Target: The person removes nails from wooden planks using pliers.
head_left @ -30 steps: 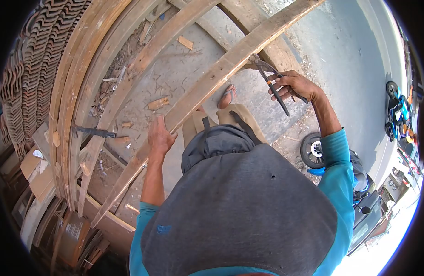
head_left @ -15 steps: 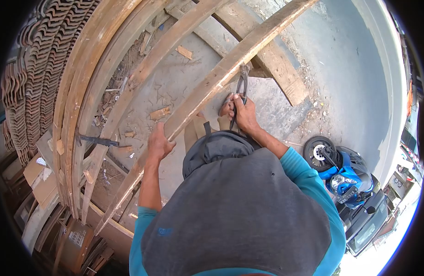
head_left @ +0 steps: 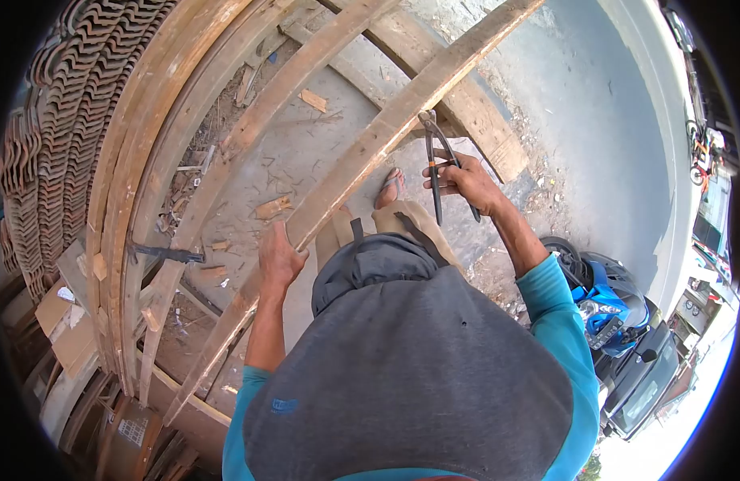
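My left hand (head_left: 279, 255) is wrapped around the edge of a long wooden beam (head_left: 350, 178) that runs diagonally in front of me. In my right hand (head_left: 471, 184) is a pair of pincers (head_left: 431, 151), its two handles spread apart with my fingers between and around them. The pincers' jaws sit against the beam's near edge; whether they grip a nail there cannot be made out. Below the beam show my sandalled foot (head_left: 391, 189) and tan trousers.
Several long beams (head_left: 217, 176) lie at the left, with a dark hammer-like tool (head_left: 168, 254) across them. Stacked roof tiles (head_left: 65, 136) stand beyond. A wide plank (head_left: 466, 104) lies under the beam. Wood scraps (head_left: 273, 207) litter the floor; a blue motorbike (head_left: 606, 309) is at right.
My right hand has swung right and outward, and the pincers' handles have spread apart. The jaws stay near the same spot on the beam. My left hand keeps its hold.
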### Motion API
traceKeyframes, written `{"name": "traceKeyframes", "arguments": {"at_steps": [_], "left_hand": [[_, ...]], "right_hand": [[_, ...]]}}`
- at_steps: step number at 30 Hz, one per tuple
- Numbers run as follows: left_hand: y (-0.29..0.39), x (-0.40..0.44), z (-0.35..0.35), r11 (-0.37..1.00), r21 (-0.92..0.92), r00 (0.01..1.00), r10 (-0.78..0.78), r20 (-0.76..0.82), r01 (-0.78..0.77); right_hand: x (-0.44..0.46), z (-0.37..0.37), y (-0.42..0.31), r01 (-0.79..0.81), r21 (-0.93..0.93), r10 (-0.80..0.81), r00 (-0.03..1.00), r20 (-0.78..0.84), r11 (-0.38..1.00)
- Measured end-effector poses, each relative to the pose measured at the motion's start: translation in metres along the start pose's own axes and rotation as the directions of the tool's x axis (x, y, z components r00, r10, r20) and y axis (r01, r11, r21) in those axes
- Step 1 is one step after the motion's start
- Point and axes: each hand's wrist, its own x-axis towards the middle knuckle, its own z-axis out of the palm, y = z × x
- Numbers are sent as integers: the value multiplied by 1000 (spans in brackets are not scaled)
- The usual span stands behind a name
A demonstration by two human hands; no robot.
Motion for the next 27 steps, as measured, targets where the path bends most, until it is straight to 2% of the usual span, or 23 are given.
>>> {"name": "traceKeyframes", "arguments": {"at_steps": [4, 9, 11, 13, 15, 17, 21, 24, 26, 27], "left_hand": [[-4, -4, 9, 999, 39, 998, 26, -53, -24], [-3, -6, 13, 997, 78, 999, -7, -48, 11], [-5, -8, 17, 994, 113, 998, 16, -69, -8], [-2, -8, 18, 992, 127, 997, 10, -73, -1], [-2, -9, 19, 990, 143, 997, 11, -78, 0], [-4, -9, 22, 988, 155, 993, 25, -112, -7], [-4, -6, 16, 991, 133, 996, 30, -83, -18], [-2, -1, 5, 994, 104, 1000, 14, -8, -13], [-4, 5, -5, 999, -6, 993, -35, 109, 36], [-7, 8, -7, 1000, -2, 994, -30, 102, 31]], "right_hand": [[4, -31, -26, -116, -58, 121, 988, 92, 992], [15, -55, -50, -166, -172, 196, 964, 178, 971], [21, -68, -57, -192, -177, 224, 957, 185, 965], [26, -76, -64, -241, -164, 279, 922, 270, 957], [27, -76, -57, -275, -98, 291, 923, 252, 956], [23, -69, -42, -260, 120, 214, 929, 302, 958], [9, -22, -15, -182, 229, 150, 977, 151, 956], [14, 31, 19, 29, 248, -5, 995, -95, 968], [33, 71, 45, 201, 202, -142, 952, -272, 959], [44, 87, 55, 272, 174, -199, 916, -347, 946]]}}
